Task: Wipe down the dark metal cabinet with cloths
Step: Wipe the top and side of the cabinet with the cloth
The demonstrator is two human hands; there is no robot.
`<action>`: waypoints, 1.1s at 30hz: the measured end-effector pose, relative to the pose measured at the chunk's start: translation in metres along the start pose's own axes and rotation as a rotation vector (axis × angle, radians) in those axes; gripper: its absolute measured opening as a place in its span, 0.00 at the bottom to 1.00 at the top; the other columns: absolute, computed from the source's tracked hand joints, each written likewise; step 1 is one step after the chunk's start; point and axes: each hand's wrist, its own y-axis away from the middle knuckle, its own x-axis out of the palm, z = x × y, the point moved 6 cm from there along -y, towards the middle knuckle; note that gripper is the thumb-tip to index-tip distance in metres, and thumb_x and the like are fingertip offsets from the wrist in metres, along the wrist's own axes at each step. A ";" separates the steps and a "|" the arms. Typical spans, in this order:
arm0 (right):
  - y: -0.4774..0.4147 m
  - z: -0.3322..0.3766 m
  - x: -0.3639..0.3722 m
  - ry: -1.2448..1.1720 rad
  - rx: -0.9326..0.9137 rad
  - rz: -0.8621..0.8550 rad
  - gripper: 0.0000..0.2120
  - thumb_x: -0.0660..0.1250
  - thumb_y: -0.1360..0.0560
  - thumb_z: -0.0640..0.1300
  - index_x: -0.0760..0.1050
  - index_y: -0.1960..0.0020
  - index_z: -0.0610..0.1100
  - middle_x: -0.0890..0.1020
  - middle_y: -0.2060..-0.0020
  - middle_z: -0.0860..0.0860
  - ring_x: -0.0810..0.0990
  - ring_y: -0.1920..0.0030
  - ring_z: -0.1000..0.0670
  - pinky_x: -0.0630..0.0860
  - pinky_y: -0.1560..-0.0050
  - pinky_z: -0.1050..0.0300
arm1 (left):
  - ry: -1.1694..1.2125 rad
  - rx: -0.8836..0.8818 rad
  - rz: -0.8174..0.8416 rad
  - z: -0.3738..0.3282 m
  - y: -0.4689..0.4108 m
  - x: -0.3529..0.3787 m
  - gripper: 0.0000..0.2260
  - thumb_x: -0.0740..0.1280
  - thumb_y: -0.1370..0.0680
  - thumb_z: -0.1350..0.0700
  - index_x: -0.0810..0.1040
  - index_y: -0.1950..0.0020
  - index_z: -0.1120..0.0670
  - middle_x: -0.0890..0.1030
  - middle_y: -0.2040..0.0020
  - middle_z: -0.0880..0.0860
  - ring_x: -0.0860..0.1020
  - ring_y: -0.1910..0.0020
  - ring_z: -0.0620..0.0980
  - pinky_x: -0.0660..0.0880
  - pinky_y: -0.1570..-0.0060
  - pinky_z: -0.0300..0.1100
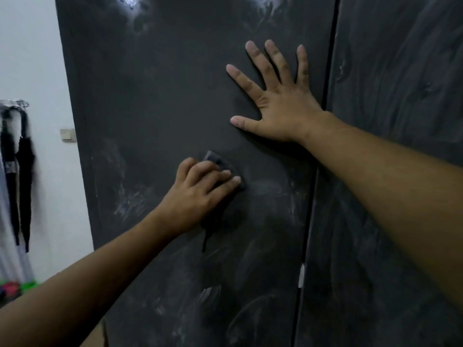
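Left hand (198,194) grips cloth (216,159) against cabinet (150,96); right hand (280,108) lies flat.

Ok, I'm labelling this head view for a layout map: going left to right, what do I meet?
From the left: umbrellas → wall switch → left hand gripping the cloth → right hand → door gap → right door.

Front of the dark metal cabinet (150,96): upright, matt charcoal, with two doors that meet at a narrow vertical seam toward 3 o'clock of centre. Pale streaks and smears are densest toward 6 o'clock, and glare patches sit at 12 o'clock. A small dark grey cloth (216,160) lies flat on the left door, toward 6 o'clock of centre. It is largely covered by the bent fingers of the left hand (200,194).
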 end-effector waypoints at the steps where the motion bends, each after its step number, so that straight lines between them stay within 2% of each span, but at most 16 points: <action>1: 0.000 -0.001 -0.001 0.002 0.003 -0.005 0.41 0.45 0.26 0.76 0.34 0.21 0.61 0.34 0.20 0.48 0.33 0.21 0.41 0.34 0.28 0.27 | -0.026 0.051 -0.007 0.005 -0.001 -0.002 0.11 0.66 0.18 0.57 0.83 0.37 0.55 0.84 0.44 0.55 0.72 0.43 0.57 0.68 0.45 0.55; 3: 0.000 0.000 -0.001 0.015 0.007 -0.011 0.41 0.45 0.26 0.77 0.33 0.21 0.61 0.34 0.20 0.48 0.33 0.21 0.42 0.35 0.28 0.27 | -0.031 0.022 -0.038 0.020 -0.014 -0.003 0.10 0.66 0.17 0.56 0.84 0.39 0.56 0.84 0.46 0.56 0.76 0.46 0.57 0.70 0.47 0.54; 5: 0.000 0.000 0.000 0.018 0.007 -0.022 0.41 0.45 0.26 0.77 0.33 0.21 0.62 0.35 0.20 0.49 0.34 0.21 0.42 0.36 0.28 0.27 | -0.023 -0.097 -0.101 0.028 -0.029 -0.001 0.09 0.69 0.19 0.56 0.84 0.41 0.58 0.84 0.49 0.57 0.80 0.51 0.57 0.73 0.49 0.52; 8: 0.000 0.000 0.001 0.009 0.009 -0.048 0.41 0.46 0.26 0.76 0.34 0.21 0.62 0.36 0.20 0.49 0.35 0.21 0.42 0.37 0.27 0.27 | 0.026 -0.247 -0.169 0.020 -0.035 0.005 0.09 0.71 0.20 0.58 0.84 0.42 0.60 0.83 0.49 0.59 0.80 0.53 0.58 0.76 0.49 0.52; 10: 0.000 -0.001 0.001 0.008 0.011 -0.061 0.41 0.46 0.26 0.76 0.35 0.21 0.62 0.36 0.20 0.49 0.35 0.21 0.42 0.37 0.27 0.27 | 0.077 -0.200 -0.139 0.007 -0.027 0.010 0.10 0.71 0.20 0.59 0.84 0.41 0.60 0.83 0.48 0.59 0.80 0.51 0.56 0.76 0.47 0.51; 13: 0.001 0.000 0.001 0.010 0.009 -0.071 0.41 0.45 0.26 0.76 0.36 0.21 0.61 0.37 0.20 0.48 0.35 0.21 0.42 0.37 0.27 0.27 | 0.168 0.049 0.022 -0.010 -0.013 0.016 0.11 0.69 0.19 0.59 0.83 0.38 0.59 0.83 0.45 0.60 0.81 0.48 0.56 0.74 0.43 0.51; 15: 0.001 -0.001 0.001 0.011 0.014 -0.069 0.41 0.45 0.26 0.76 0.35 0.21 0.62 0.36 0.20 0.49 0.35 0.21 0.42 0.36 0.27 0.28 | 0.163 0.171 0.074 -0.005 -0.016 0.015 0.11 0.69 0.19 0.60 0.82 0.37 0.59 0.83 0.45 0.60 0.81 0.49 0.57 0.74 0.45 0.51; 16: 0.001 -0.001 0.001 0.008 0.016 -0.067 0.41 0.45 0.26 0.76 0.35 0.21 0.62 0.36 0.20 0.49 0.35 0.21 0.42 0.35 0.27 0.28 | 0.146 0.176 0.054 0.002 -0.023 0.013 0.11 0.69 0.19 0.59 0.83 0.38 0.59 0.83 0.46 0.60 0.81 0.51 0.57 0.74 0.48 0.51; 18: 0.000 -0.001 0.002 0.010 0.012 -0.070 0.41 0.45 0.26 0.76 0.35 0.21 0.62 0.37 0.20 0.49 0.36 0.21 0.42 0.36 0.27 0.28 | 0.091 0.057 -0.041 0.020 -0.041 0.008 0.10 0.69 0.19 0.58 0.83 0.40 0.60 0.83 0.48 0.61 0.80 0.54 0.58 0.74 0.52 0.51; 20: -0.001 0.000 0.002 0.019 0.008 -0.073 0.41 0.45 0.26 0.76 0.35 0.21 0.62 0.37 0.20 0.48 0.36 0.21 0.41 0.36 0.27 0.28 | 0.055 -0.132 -0.133 0.030 -0.054 0.005 0.10 0.70 0.20 0.58 0.84 0.41 0.60 0.82 0.50 0.61 0.79 0.55 0.59 0.74 0.51 0.50; 22: -0.001 -0.001 0.002 0.015 0.003 -0.060 0.40 0.45 0.26 0.76 0.35 0.21 0.62 0.36 0.20 0.48 0.35 0.21 0.41 0.36 0.27 0.27 | 0.083 -0.212 -0.172 0.021 -0.052 0.009 0.10 0.70 0.20 0.59 0.84 0.41 0.61 0.82 0.50 0.61 0.79 0.55 0.59 0.74 0.50 0.50; 23: -0.001 -0.001 0.002 0.010 0.001 -0.051 0.40 0.45 0.26 0.76 0.35 0.21 0.62 0.36 0.20 0.48 0.35 0.21 0.41 0.35 0.28 0.28 | 0.114 -0.179 -0.151 0.011 -0.049 0.013 0.10 0.70 0.20 0.59 0.83 0.40 0.61 0.82 0.50 0.61 0.79 0.54 0.58 0.74 0.50 0.50; 26: -0.002 -0.003 0.001 -0.008 0.001 -0.010 0.41 0.47 0.26 0.76 0.34 0.21 0.62 0.34 0.20 0.49 0.33 0.21 0.42 0.34 0.28 0.28 | 0.212 0.085 0.003 -0.021 -0.033 0.025 0.11 0.68 0.19 0.59 0.83 0.39 0.61 0.83 0.48 0.61 0.80 0.53 0.58 0.74 0.47 0.51; 28: -0.002 -0.003 0.000 -0.014 -0.001 0.011 0.41 0.47 0.26 0.76 0.33 0.21 0.62 0.33 0.21 0.49 0.32 0.21 0.42 0.34 0.28 0.27 | 0.228 0.200 0.052 -0.026 -0.031 0.026 0.11 0.67 0.18 0.59 0.83 0.38 0.60 0.83 0.48 0.61 0.80 0.53 0.58 0.76 0.46 0.52; 30: -0.002 -0.003 0.000 -0.014 -0.003 0.017 0.41 0.48 0.26 0.75 0.33 0.21 0.62 0.33 0.21 0.49 0.32 0.21 0.42 0.34 0.28 0.27 | 0.211 0.193 0.035 -0.023 -0.040 0.026 0.11 0.67 0.18 0.57 0.83 0.38 0.59 0.83 0.48 0.60 0.79 0.54 0.57 0.76 0.48 0.51; 33: -0.002 -0.003 -0.001 -0.010 -0.004 0.012 0.41 0.48 0.26 0.75 0.34 0.21 0.62 0.33 0.21 0.49 0.33 0.21 0.41 0.35 0.28 0.27 | 0.152 -0.054 -0.081 -0.019 -0.061 0.024 0.11 0.69 0.20 0.58 0.83 0.39 0.60 0.83 0.48 0.60 0.78 0.53 0.56 0.77 0.52 0.51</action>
